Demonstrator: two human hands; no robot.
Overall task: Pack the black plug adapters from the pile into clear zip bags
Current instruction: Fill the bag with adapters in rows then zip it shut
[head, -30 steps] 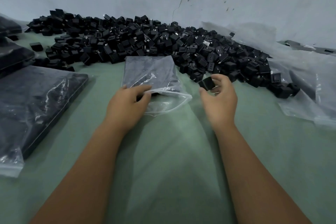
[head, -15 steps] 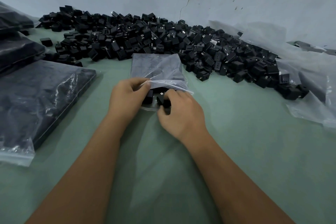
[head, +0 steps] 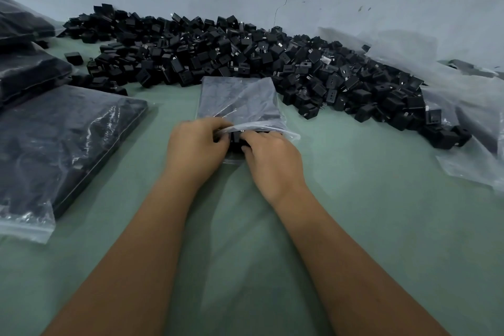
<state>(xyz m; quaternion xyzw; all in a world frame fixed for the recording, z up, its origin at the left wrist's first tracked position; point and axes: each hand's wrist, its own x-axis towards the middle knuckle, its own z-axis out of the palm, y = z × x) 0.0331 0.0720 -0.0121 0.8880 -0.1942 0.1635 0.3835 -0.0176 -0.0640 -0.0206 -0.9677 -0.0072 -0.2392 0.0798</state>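
Both hands meet at the near mouth of the clear zip bag (head: 240, 101). Left hand (head: 195, 148) pinches its upper lip; right hand (head: 271, 157) curls round a black adapter (head: 236, 137) inside, near the pile (head: 272, 63).

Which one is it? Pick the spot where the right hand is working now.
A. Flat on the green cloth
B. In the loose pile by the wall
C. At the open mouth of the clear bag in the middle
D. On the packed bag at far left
C: the right hand pushes a black adapter into the mouth of the clear bag, whose upper lip the left hand pinches.
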